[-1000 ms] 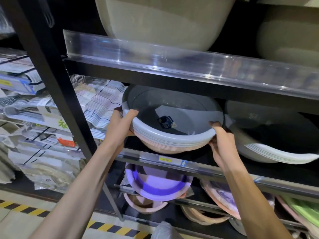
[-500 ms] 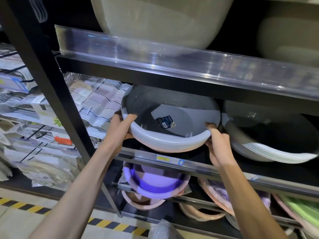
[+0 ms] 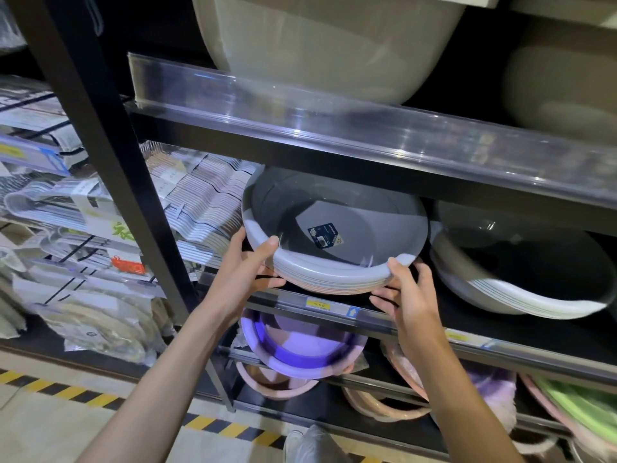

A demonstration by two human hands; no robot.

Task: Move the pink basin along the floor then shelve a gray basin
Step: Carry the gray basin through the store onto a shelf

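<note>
Tilted on the middle shelf (image 3: pixel 334 310), atop a nested stack: round gray plastic basin (image 3: pixel 334 225). Left hand (image 3: pixel 245 272) and right hand (image 3: pixel 405 292) both clamped on its front rim. Probably light, stiff, smooth-walled and slippery; best held at opposite rim edges.

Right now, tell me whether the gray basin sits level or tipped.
Tipped. The gray basin leans with its opening toward the camera, so its inside and label show. The left hand and right hand grip its front rim.
</note>
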